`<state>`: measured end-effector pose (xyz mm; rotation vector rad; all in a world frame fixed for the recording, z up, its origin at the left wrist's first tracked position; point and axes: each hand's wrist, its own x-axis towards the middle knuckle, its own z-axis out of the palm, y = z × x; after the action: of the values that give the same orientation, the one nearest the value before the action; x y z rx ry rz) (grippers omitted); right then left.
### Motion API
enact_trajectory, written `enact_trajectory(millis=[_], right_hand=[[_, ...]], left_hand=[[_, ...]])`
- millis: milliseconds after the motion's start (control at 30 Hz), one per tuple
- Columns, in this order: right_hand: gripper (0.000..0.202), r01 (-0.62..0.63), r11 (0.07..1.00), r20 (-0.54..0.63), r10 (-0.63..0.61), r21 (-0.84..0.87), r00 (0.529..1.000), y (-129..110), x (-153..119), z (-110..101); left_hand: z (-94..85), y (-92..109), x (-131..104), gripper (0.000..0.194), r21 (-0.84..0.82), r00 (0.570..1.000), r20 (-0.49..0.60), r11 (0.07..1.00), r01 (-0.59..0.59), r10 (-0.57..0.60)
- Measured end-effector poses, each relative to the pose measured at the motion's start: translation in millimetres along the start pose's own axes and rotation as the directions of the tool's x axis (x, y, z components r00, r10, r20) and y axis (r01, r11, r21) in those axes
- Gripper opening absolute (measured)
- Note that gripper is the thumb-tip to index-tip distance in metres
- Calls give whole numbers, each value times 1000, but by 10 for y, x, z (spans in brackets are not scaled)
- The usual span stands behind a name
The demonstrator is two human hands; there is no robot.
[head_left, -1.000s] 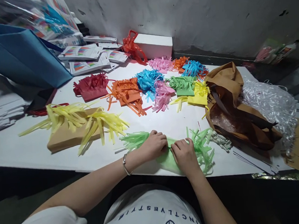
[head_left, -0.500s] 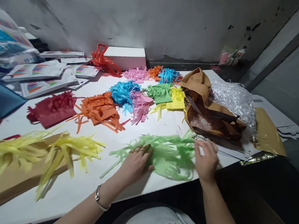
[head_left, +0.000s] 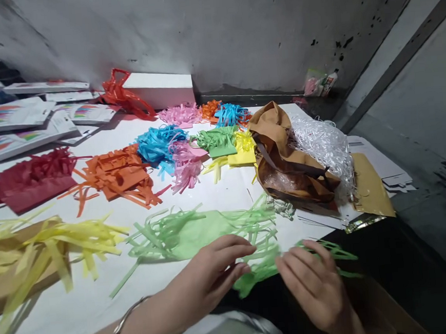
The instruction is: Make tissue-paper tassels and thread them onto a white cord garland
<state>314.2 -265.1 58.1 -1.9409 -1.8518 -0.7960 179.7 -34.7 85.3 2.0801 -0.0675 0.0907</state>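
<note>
On the white tabletop in front of me lies a sheet of pale green tissue paper (head_left: 199, 234), fringed into strips at both ends. A second green fringed piece of tissue (head_left: 257, 275) hangs at the table's front edge, between my hands. My right hand (head_left: 317, 288) has its fingers closed on this piece, and loose strips stick out behind it to the right. My left hand (head_left: 221, 265) hovers beside the same piece, its fingers and thumb apart. Whether its fingertips touch the tissue is hard to see.
Yellow fringed tissue (head_left: 70, 241) lies over brown card (head_left: 35, 284) at left. Behind are fringed bundles in dark red (head_left: 31, 179), orange (head_left: 119, 170) and other colours. A brown bag (head_left: 284, 157) and white shredded filler (head_left: 321, 138) stand at right. Printed packs (head_left: 14, 119) are stacked at back left.
My left hand has lifted off the green tissue and moved right and toward me. My right hand has come down to the front edge, drawing a green fringed piece off the sheet.
</note>
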Motion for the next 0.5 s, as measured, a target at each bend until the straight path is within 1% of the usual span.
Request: enact_trajectory(millis=[33, 67, 100, 167, 200, 233, 267, 333, 367, 400, 433, 467, 500], right_hand=[[28, 18, 999, -14, -17, 51, 1000, -71, 88, 42], [27, 17, 995, -36, -14, 98, 999, -120, 149, 84], [26, 1, 990, -56, 7, 142, 998, -151, 186, 124], [27, -76, 966, -96, 103, 249, 990, -189, 209, 197], [27, -130, 939, -114, 174, 320, 978, -209, 208, 231], [27, -192, 895, -123, 261, 402, 957, -236, 205, 265], [27, -260, 830, -111, 357, 493, 927, -271, 204, 300], [27, -378, 661, -39, 525, 648, 850, -355, 206, 371], [28, -419, 586, -4, 585, 693, 811, -398, 207, 406], [29, -448, 535, 16, 629, 716, 777, -436, 204, 441], [30, -467, 510, 18, 661, 722, 750, -465, 197, 473], [32, -477, 510, 3, 681, 716, 733, -484, 184, 501], [35, -482, 523, -13, 687, 703, 726, -492, 165, 525]], left_hand=[[49, 36, 98, 23, -99, 998, 44, 994, 39, -35], [92, 32, 182, 22, -207, 991, 102, 973, 104, -84], [129, -1, 246, 23, -314, 976, 169, 930, 188, -140], [187, -99, 310, 32, -486, 937, 270, 808, 333, -224], [215, -142, 314, 36, -543, 927, 284, 756, 366, -244], [244, -171, 305, 38, -579, 928, 273, 728, 368, -252], [278, -187, 291, 40, -601, 939, 226, 722, 344, -259], [355, -189, 263, 40, -613, 961, 62, 750, 250, -269], [394, -185, 257, 40, -608, 962, -20, 767, 205, -272], [428, -184, 259, 39, -603, 959, -76, 778, 174, -273], [455, -190, 267, 38, -601, 958, -100, 784, 158, -270], [472, -201, 281, 37, -592, 960, -99, 791, 155, -262], [478, -216, 300, 34, -570, 964, -97, 808, 150, -248]])
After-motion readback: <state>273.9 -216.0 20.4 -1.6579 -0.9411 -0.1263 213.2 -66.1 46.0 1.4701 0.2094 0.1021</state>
